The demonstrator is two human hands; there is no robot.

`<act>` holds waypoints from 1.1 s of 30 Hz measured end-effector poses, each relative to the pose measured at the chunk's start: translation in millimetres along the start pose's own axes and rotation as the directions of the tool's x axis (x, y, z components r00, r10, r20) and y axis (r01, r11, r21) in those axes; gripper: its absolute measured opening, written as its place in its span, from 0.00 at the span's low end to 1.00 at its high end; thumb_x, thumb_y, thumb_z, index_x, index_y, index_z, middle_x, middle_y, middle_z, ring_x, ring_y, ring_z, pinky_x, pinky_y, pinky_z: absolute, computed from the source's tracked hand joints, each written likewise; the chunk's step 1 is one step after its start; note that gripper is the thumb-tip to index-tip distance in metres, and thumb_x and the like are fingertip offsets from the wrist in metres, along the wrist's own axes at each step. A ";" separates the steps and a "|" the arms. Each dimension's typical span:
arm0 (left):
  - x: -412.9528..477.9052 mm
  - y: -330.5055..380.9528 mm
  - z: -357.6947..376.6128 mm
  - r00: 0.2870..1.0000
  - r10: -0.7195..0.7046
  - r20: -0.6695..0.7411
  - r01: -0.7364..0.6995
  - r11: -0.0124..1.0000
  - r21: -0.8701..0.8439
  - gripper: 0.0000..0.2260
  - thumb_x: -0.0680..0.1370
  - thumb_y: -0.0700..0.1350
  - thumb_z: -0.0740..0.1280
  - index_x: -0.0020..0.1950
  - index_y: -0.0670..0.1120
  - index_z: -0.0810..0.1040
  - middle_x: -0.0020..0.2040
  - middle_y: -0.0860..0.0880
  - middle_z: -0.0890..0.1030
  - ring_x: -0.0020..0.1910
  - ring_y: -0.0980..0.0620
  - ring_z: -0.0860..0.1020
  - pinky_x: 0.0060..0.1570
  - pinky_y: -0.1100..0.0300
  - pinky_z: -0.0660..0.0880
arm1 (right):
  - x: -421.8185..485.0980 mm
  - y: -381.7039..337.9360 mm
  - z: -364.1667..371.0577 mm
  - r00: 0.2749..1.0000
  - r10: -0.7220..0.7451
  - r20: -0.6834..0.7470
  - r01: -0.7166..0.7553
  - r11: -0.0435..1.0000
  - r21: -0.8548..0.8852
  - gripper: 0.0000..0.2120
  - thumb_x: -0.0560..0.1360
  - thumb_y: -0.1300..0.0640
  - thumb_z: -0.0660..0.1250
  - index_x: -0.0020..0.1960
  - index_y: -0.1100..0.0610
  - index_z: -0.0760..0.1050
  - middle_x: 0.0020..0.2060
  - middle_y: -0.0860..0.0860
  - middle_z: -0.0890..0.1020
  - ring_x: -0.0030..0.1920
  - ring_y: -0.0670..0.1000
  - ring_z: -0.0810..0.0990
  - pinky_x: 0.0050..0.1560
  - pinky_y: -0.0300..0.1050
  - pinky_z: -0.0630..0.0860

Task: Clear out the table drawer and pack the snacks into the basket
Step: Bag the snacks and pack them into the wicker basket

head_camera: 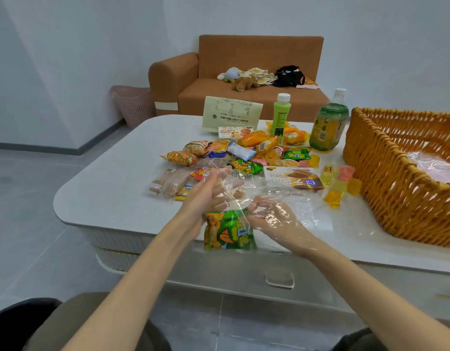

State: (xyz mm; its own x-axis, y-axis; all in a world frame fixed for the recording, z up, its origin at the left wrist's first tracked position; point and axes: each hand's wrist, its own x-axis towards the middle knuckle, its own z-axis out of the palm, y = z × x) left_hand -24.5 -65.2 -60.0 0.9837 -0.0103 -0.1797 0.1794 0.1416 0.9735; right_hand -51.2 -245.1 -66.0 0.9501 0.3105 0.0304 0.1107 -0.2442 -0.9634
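Both my hands hold a clear plastic bag [277, 196] over the table's front edge. A green and yellow snack packet [229, 231] hangs inside it. My left hand [208, 196] grips the bag's mouth on the left, and my right hand [272, 214], covered by the film, pinches it on the right. A heap of snack packets [226, 155] lies mid-table, with a brown cake box [294, 179] and yellow jelly cups [337, 186] beside it. The woven orange basket [386, 173] stands at the right, with clear plastic lying inside.
A green bottle [281, 115] and a tea bottle [329, 122] stand behind the snacks, next to a pale paper bag [231, 115]. The white table [112, 188] has a shut drawer with a handle [279, 277] below. A brown sofa [193, 87] and pink bin [135, 105] stand behind.
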 end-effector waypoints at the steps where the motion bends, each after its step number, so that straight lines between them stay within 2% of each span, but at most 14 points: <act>1: 0.2 0.3 0.9 1.000 0.020 -0.014 -0.020 1.000 0.013 0.17 0.81 0.58 0.55 0.63 0.53 0.77 0.58 0.47 0.82 0.55 0.47 0.82 0.59 0.51 0.76 | -1.0 -0.7 -0.3 0.998 0.024 0.053 -0.024 1.000 -0.006 0.03 0.75 0.66 0.67 0.46 0.64 0.73 0.35 0.48 0.80 0.36 0.40 0.80 0.45 0.30 0.72; 4: -3.5 4.0 7.6 0.998 0.069 -0.001 -0.069 0.997 -0.020 0.16 0.82 0.57 0.54 0.60 0.54 0.77 0.49 0.49 0.85 0.47 0.50 0.84 0.51 0.58 0.76 | 3.3 1.2 -0.2 0.979 0.106 0.172 -0.113 0.993 0.031 0.09 0.74 0.63 0.71 0.47 0.66 0.73 0.40 0.58 0.84 0.41 0.49 0.83 0.48 0.37 0.73; 7: -1.8 7.4 6.0 0.995 0.094 0.040 -0.093 0.995 -0.020 0.16 0.79 0.60 0.58 0.65 0.59 0.72 0.54 0.49 0.84 0.53 0.48 0.82 0.53 0.54 0.75 | 9.0 7.8 -5.1 0.987 0.118 0.112 -0.132 0.983 0.131 0.19 0.67 0.58 0.76 0.51 0.67 0.73 0.45 0.58 0.84 0.46 0.53 0.84 0.52 0.45 0.79; 9: 0.6 8.7 0.3 0.993 0.105 0.047 -0.106 0.994 0.032 0.21 0.77 0.61 0.61 0.68 0.59 0.68 0.57 0.52 0.83 0.55 0.50 0.81 0.50 0.55 0.73 | 11.3 10.0 -12.2 0.993 0.086 0.076 -0.100 0.975 0.196 0.16 0.66 0.64 0.76 0.50 0.65 0.75 0.47 0.56 0.84 0.49 0.56 0.83 0.53 0.50 0.79; 12: -5.4 11.5 -9.2 0.995 0.070 0.076 -0.085 0.974 0.210 0.22 0.73 0.65 0.63 0.64 0.58 0.73 0.58 0.53 0.81 0.52 0.53 0.80 0.53 0.55 0.75 | 13.6 3.3 -24.1 0.995 0.095 0.014 -0.094 0.935 0.342 0.11 0.66 0.62 0.74 0.45 0.57 0.75 0.46 0.56 0.83 0.49 0.57 0.81 0.59 0.65 0.75; 15: -14.4 8.1 -12.8 0.988 -0.037 0.147 -0.012 0.946 0.324 0.24 0.71 0.68 0.61 0.63 0.58 0.75 0.57 0.54 0.81 0.49 0.52 0.84 0.57 0.51 0.77 | 14.9 -2.6 -34.8 0.999 0.033 -0.020 -0.019 0.869 0.494 0.18 0.59 0.74 0.73 0.44 0.59 0.73 0.41 0.54 0.85 0.45 0.51 0.85 0.48 0.54 0.82; 16: -16.9 7.3 -11.1 0.984 -0.058 0.170 0.001 0.948 0.319 0.25 0.71 0.68 0.61 0.63 0.58 0.75 0.56 0.54 0.82 0.48 0.51 0.84 0.57 0.51 0.77 | 14.3 -4.5 -35.6 1.000 0.023 -0.021 -0.008 0.836 0.549 0.19 0.58 0.74 0.73 0.44 0.60 0.72 0.41 0.54 0.85 0.43 0.49 0.85 0.44 0.49 0.83; 17: -17.3 6.1 -9.3 0.980 -0.068 0.186 0.012 0.958 0.286 0.24 0.71 0.68 0.61 0.62 0.57 0.76 0.54 0.53 0.83 0.48 0.49 0.84 0.55 0.51 0.78 | 14.3 -4.4 -34.6 0.999 0.039 -0.029 -0.016 0.819 0.573 0.14 0.64 0.72 0.70 0.45 0.61 0.72 0.43 0.54 0.84 0.42 0.49 0.85 0.42 0.46 0.83; 19: -16.6 5.3 -4.2 0.982 -0.068 0.176 0.027 0.974 0.224 0.24 0.72 0.67 0.61 0.61 0.54 0.77 0.53 0.49 0.84 0.49 0.48 0.84 0.53 0.50 0.79 | 13.6 -4.0 -28.1 0.997 0.078 -0.001 -0.066 0.843 0.534 0.05 0.72 0.67 0.67 0.47 0.62 0.73 0.46 0.57 0.84 0.43 0.51 0.85 0.43 0.46 0.83; 21: -12.4 2.1 -0.5 0.986 -0.049 0.157 0.018 0.981 0.191 0.25 0.71 0.66 0.63 0.62 0.54 0.77 0.58 0.48 0.82 0.54 0.48 0.82 0.54 0.49 0.79 | 13.0 -0.6 -20.6 0.993 0.105 0.052 -0.116 0.921 0.372 0.08 0.73 0.64 0.69 0.49 0.65 0.72 0.49 0.60 0.84 0.48 0.55 0.85 0.48 0.46 0.82; 24: -9.6 -5.0 1.4 0.991 -0.015 0.136 -0.015 0.976 0.216 0.17 0.76 0.63 0.61 0.61 0.60 0.78 0.61 0.51 0.80 0.56 0.51 0.81 0.55 0.51 0.79 | 11.8 2.8 -13.7 0.985 0.150 0.084 -0.165 0.963 0.212 0.09 0.75 0.62 0.70 0.50 0.63 0.71 0.49 0.61 0.84 0.49 0.56 0.85 0.51 0.48 0.81; 27: -7.0 -11.2 4.3 0.994 0.058 0.093 -0.074 0.982 0.171 0.14 0.82 0.56 0.56 0.61 0.56 0.78 0.52 0.50 0.85 0.50 0.54 0.83 0.49 0.58 0.80 | 16.0 4.7 -10.8 0.982 0.175 0.070 -0.185 0.967 0.174 0.08 0.74 0.63 0.71 0.45 0.60 0.71 0.45 0.60 0.85 0.49 0.57 0.85 0.47 0.47 0.82; 30: -6.6 -12.9 12.6 0.992 0.129 0.001 -0.129 0.989 0.073 0.11 0.82 0.52 0.57 0.55 0.55 0.79 0.40 0.56 0.85 0.40 0.60 0.83 0.36 0.67 0.78 | 17.1 0.6 -8.9 0.978 0.174 0.116 -0.191 0.968 0.160 0.09 0.74 0.64 0.70 0.41 0.60 0.71 0.46 0.61 0.85 0.48 0.57 0.85 0.49 0.49 0.82; 33: -3.6 -18.6 18.1 0.981 0.176 -0.078 -0.171 0.983 0.065 0.11 0.82 0.52 0.58 0.57 0.53 0.79 0.41 0.53 0.86 0.44 0.56 0.84 0.40 0.63 0.80 | 20.4 -0.6 -10.3 0.977 0.186 0.103 -0.198 0.972 0.125 0.09 0.74 0.63 0.71 0.40 0.59 0.71 0.46 0.61 0.85 0.47 0.57 0.85 0.51 0.50 0.82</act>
State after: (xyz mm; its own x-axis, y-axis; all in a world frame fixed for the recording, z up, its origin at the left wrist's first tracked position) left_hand -31.0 -85.7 -74.9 0.9956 0.0923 -0.0163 0.0092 0.0766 0.9970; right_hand -28.9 -248.1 -62.1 0.9191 0.3523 -0.1765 -0.1170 -0.1838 -0.9760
